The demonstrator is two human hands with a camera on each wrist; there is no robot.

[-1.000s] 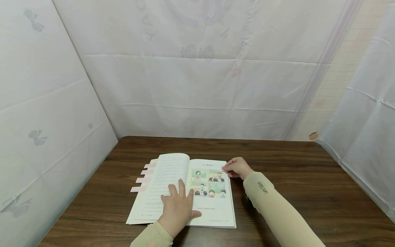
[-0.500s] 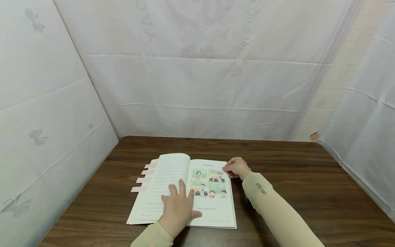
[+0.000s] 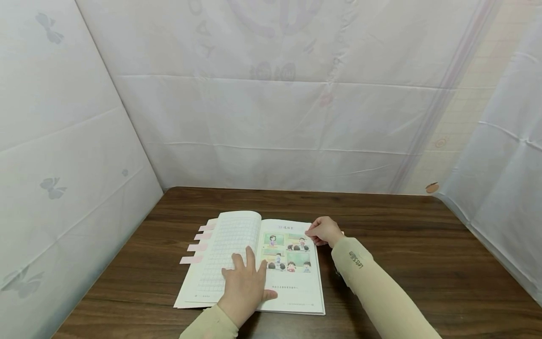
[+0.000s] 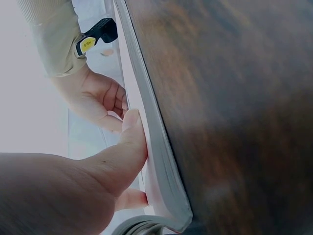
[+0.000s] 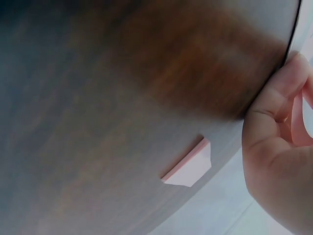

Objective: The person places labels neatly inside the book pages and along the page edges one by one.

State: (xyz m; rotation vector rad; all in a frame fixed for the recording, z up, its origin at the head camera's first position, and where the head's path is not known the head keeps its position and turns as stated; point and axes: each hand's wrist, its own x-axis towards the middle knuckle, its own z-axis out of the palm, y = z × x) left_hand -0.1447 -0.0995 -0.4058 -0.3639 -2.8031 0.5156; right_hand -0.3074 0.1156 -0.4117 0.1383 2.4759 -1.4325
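Note:
An open book (image 3: 292, 294) lies on the dark wooden table, a gridded page on its left and a page with cartoon panels on its right. Several pale pink sticky tabs (image 3: 192, 259) stick out from its left edge. My left hand (image 3: 243, 287) rests with fingers spread across the lower middle of the book, over the fold. At the upper right edge of the picture page, my right hand (image 3: 326, 231) pinches the page's edge between thumb and curled fingers. Whether a tab is also between those fingers is hidden. The left wrist view shows both hands (image 4: 117, 161) along the book's page.
A pink sticky-note pad (image 5: 190, 165) lies on the table beyond the right hand, mostly hidden by the wrist in the head view. White patterned cloth (image 3: 271, 117) hangs behind the table (image 3: 402, 221) and on both sides.
The right forearm has shifted slightly left, and a pale corner beside its wrist has come into sight. Both hands keep their places on the book.

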